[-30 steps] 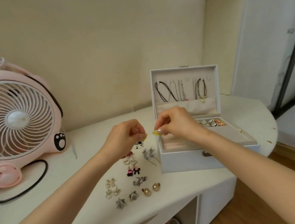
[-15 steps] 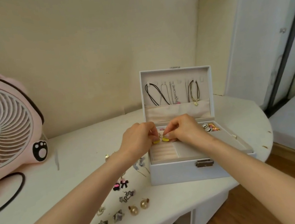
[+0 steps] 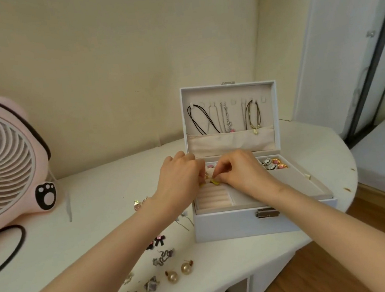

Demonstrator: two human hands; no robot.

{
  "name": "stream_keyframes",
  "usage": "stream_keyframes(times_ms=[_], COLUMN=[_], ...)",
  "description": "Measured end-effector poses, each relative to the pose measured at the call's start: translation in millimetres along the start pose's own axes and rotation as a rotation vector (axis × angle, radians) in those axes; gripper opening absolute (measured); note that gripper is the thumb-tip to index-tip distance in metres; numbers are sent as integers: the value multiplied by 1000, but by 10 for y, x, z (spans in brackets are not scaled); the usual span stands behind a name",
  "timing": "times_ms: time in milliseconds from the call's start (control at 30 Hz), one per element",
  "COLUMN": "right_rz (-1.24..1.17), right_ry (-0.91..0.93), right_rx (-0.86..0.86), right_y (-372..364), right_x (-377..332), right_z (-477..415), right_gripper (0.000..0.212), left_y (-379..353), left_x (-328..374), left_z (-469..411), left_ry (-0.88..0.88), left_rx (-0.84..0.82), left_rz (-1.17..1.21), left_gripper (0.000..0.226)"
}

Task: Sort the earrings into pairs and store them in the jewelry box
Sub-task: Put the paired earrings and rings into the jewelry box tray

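**A:** Where are the yellow earrings [image 3: 214, 181]?

**B:** Low over the padded rolls in the left compartment of the open jewelry box [image 3: 232, 225]. The left hand [image 3: 181, 178] and right hand [image 3: 243, 176] both have their fingers curled, each pinching one. The left hand's piece is mostly hidden under its fingers.

**A:** How would they handle?

**B:** Featherlight, tiny and stiff, I'd judge, and probably slick enough to flick away. The posts aren't visible, but they're likely the part that bends. So pinch the coloured front by its edges and press straight down into a gap between rolls.

**A:** And the others?

**B:** The bow earrings [image 3: 158, 241], star earrings [image 3: 141, 291] and pearl earrings [image 3: 178, 272] lie paired on the counter [image 3: 98, 218], left of the box. I'd use the same fingertip grip by the face, one at a time.
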State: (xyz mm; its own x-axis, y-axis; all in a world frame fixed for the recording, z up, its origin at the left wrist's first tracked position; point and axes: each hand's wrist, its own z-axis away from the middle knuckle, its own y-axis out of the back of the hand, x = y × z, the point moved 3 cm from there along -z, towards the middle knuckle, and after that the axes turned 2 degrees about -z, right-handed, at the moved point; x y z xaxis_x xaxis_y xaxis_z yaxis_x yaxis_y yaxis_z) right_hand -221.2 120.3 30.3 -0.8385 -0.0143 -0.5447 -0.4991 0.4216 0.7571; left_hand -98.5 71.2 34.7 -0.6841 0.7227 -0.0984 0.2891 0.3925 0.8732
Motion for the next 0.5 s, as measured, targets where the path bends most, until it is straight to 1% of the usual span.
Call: stream_keyframes(times_ms=[200,500], right_rz=[59,147], right_ry=[103,171], right_rx=[-63,-76], right_y=[46,11], right_x=[-37,-76], right_z=[77,81], right_gripper=[6,11], left_y=[27,44], left_x=[-44,-52], left_z=[-3,-12], left_ry=[-20,-10], left_rx=[-124,-167], left_rz=[57,160], left_gripper=[18,15])
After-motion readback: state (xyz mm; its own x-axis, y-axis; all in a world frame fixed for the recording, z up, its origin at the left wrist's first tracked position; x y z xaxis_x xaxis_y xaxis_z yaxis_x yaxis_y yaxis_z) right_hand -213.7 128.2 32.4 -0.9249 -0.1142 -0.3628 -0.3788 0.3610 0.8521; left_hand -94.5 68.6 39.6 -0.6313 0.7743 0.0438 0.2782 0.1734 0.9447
